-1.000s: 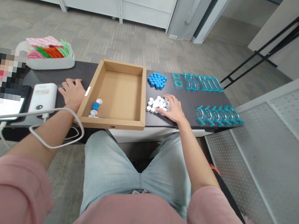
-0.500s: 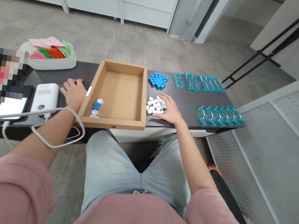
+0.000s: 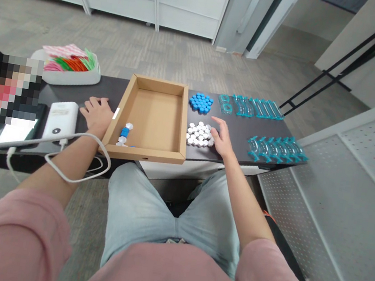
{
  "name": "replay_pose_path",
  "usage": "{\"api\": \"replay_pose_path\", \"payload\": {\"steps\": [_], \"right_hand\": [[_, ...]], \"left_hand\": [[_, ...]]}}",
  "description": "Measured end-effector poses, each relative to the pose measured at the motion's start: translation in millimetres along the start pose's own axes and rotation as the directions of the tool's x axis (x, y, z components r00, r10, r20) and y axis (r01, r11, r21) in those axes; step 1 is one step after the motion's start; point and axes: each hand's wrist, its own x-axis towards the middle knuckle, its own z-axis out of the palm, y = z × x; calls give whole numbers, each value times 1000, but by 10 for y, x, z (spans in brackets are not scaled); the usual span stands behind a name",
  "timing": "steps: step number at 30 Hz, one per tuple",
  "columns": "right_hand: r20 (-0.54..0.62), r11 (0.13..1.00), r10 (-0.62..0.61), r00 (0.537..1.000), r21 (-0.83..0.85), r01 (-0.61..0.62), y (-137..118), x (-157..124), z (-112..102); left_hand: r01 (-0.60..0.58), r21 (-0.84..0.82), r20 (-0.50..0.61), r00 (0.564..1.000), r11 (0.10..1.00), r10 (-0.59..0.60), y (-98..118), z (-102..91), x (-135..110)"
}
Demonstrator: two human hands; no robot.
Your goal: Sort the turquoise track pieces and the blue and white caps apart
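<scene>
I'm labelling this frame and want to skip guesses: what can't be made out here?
- Head view, left edge: pixelated block masks whatever is there.
- Right hand beside the white hexagonal pieces: whether its fingers pinch one is too small to tell.
- Small blue-and-white assembly in the brown cardboard tray: details too small.

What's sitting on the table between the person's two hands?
In the head view, an open cardboard tray lies between the left hand and the right hand. A small blue-and-white piece sits inside it; white hexagon pieces lie beside the right hand.
</scene>
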Motion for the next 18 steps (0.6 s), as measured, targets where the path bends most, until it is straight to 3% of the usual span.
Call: {"api": "replay_pose_path", "payload": {"steps": [2,4,7,9,12,14,18], "right_hand": [[-106,1000,6,994,-2,-6,-49,44,17],[-131,999,-52,990,-4,52,-212,131,73],[62,970,-240,969,60,236,-646,345,290],[283,928,-372,884,144,344,-988,515,548],[565,884,-458,686,205,421,-1430,745,1076],[666,866,-456,590,178,468,-1626,855,1446],[766,818,-426,481,99,566,-1796,942,1936]], "left_hand": [[5,5,-13,1000,1000,-5,8,-4,-13],[-6,5,-12,1000,1000,6,17,-15,-30],[-26,11,-19,999,1000,26,32,-29,-53],[-23,17,-43,999,1000,24,41,-26,-59],[-17,22,-78,997,1000,19,43,-2,-51],[-23,25,-85,996,999,25,38,20,-39],[-20,29,-79,997,999,22,26,56,-27]]}}
